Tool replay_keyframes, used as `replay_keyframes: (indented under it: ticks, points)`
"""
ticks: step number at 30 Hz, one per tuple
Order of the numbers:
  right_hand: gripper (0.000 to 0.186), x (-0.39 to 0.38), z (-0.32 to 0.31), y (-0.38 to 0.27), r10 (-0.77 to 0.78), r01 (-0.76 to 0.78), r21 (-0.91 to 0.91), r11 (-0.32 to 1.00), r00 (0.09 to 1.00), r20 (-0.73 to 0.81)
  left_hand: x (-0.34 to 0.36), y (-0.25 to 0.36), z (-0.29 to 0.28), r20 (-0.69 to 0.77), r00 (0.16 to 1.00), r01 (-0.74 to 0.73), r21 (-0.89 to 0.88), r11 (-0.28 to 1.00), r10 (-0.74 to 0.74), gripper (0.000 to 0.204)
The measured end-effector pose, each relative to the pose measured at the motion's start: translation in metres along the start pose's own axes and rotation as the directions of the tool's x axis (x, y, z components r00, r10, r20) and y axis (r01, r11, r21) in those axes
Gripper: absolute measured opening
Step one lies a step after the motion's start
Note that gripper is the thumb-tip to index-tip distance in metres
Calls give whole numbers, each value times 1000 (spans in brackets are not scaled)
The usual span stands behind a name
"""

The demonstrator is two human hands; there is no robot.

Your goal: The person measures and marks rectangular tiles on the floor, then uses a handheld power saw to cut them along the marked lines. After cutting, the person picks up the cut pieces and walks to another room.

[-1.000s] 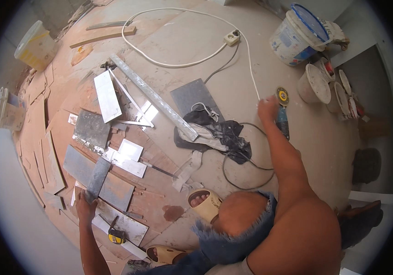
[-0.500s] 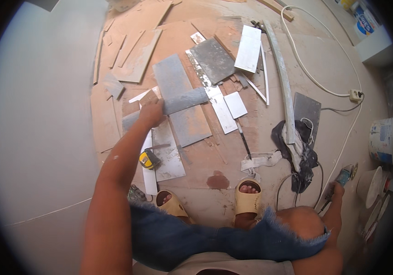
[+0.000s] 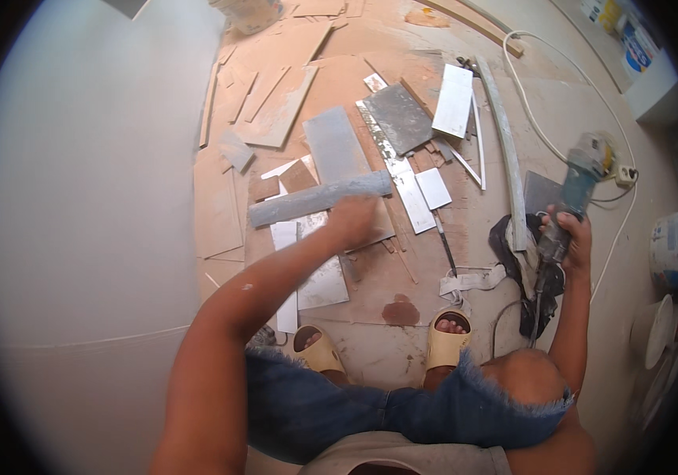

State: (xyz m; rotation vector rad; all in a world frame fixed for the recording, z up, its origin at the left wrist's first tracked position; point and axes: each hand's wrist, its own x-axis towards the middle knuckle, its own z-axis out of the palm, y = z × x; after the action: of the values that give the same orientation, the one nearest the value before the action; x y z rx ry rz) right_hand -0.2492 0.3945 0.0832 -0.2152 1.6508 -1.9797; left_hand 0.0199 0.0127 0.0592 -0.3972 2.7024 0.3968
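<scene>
My right hand point(image 3: 575, 237) is wrapped round the body of a teal angle grinder point(image 3: 578, 186), its head pointing up and away. A long grey strip point(image 3: 299, 203) lies crosswise over a grey tile point(image 3: 329, 142). My left hand point(image 3: 355, 223) is just below the right part of that strip, over the lower tile. Its fingers are smeared and partly hidden, so I cannot tell whether they grip anything. A white board point(image 3: 323, 277) lies under my left forearm.
Tile offcuts surround the work, including a dark tile point(image 3: 399, 119) and a white block point(image 3: 453, 99). A long bar point(image 3: 503, 150), black bag point(image 3: 541, 313), white cable point(image 3: 533, 119) and socket point(image 3: 626, 176) lie at right. Buckets point(image 3: 671, 249) stand farther right.
My left hand has moved right from the strip's left part. My right hand has raised the grinder from beside my right leg. The yellow tape measure is now hidden behind my left forearm.
</scene>
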Motion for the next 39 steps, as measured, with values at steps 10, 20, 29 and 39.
replay_keyframes:
  ticks: [10,20,29,39]
  points:
    - [27,5,218,59,111,-98,-69,993,970,216,-50,128,34,-523,850,-227,-253,941,65,38]
    - [33,3,248,103,65,-9,-254,967,975,214,-53,94,50,-654,714,-205,144,968,248,40]
    - [36,7,261,109,129,-70,-319,945,978,166,-50,72,46,-568,688,-284,361,888,451,36]
    - [45,21,256,131,65,-2,-483,876,992,113,-33,28,47,-415,848,-334,64,940,329,47]
